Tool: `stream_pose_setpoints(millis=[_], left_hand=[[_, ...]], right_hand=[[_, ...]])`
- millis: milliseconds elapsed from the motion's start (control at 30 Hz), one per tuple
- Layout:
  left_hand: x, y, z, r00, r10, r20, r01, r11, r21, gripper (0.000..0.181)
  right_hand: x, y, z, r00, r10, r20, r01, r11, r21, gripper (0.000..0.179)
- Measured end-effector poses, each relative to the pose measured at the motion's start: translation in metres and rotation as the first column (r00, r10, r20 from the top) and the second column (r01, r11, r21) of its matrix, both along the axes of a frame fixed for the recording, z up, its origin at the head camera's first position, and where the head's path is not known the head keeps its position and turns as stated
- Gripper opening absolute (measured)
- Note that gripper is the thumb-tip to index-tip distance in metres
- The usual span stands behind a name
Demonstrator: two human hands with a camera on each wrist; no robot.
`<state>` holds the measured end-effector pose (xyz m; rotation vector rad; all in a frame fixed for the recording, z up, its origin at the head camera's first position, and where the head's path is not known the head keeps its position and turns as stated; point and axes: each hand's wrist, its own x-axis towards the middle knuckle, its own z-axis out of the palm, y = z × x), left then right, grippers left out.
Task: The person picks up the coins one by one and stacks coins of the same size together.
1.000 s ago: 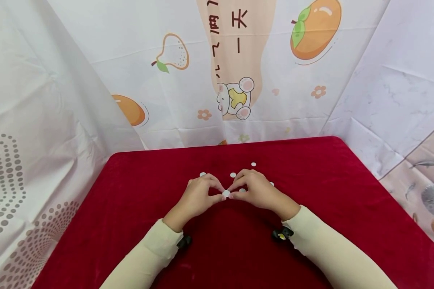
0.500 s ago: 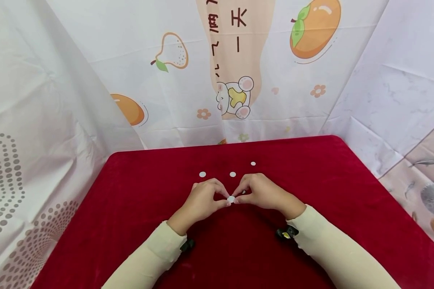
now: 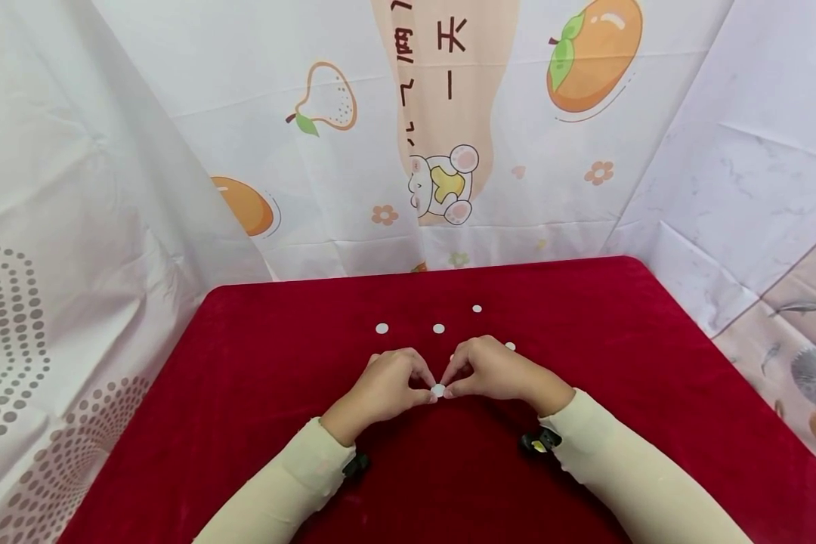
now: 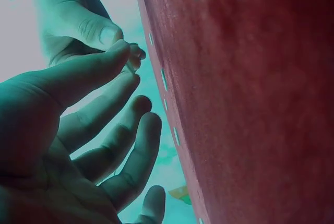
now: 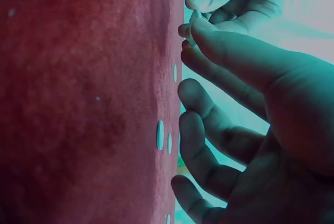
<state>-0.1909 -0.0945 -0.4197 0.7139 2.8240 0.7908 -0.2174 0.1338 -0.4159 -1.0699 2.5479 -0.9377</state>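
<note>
A small white round disc (image 3: 438,391) is held up between my two hands in the middle of the head view. My left hand (image 3: 387,385) pinches its left edge with thumb and forefinger. From the other side, my right hand (image 3: 499,372) grips the right edge the same way. In the right wrist view the disc (image 5: 191,37) shows nearly edge-on between the fingertips, mostly covered by them. The other fingers of both hands are spread loosely, holding nothing.
On the red cloth-covered table (image 3: 279,363), beyond my hands, lie several similar white discs, including a left one (image 3: 381,329), a middle one (image 3: 438,329) and a far one (image 3: 477,308). Another disc (image 3: 510,346) lies behind my right hand. A printed curtain (image 3: 353,174) hangs behind the table.
Both hands have moved together toward me and slightly right, carrying the pinched disc. The discs lying on the cloth have stayed in place.
</note>
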Motion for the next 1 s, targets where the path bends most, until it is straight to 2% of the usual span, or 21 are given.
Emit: stream_pose_setpoints(millis=[300,533,767,1000], left_hand=[[0.002,0.000,0.000,0.999,-0.037,0.019,0.037,0.999,-0.034,0.007],[0.004,0.000,-0.001,0.999,-0.028,0.027,0.030,0.998,-0.059,0.008],[0.004,0.000,-0.003,0.996,-0.009,0.084,0.014,0.998,-0.061,0.011],[0.005,0.001,-0.003,0.997,0.002,0.082,0.008,0.993,-0.120,0.015]], right_hand=[[0.002,-0.002,-0.003,0.998,0.028,0.059,-0.028,1.000,0.001,0.011],[0.004,-0.007,-0.006,0.999,0.016,0.046,-0.017,1.000,0.019,0.010],[0.005,-0.011,-0.012,0.999,0.002,0.038,-0.004,0.999,0.040,0.009],[0.007,-0.014,-0.014,1.000,-0.013,0.002,0.013,0.998,0.056,0.009]])
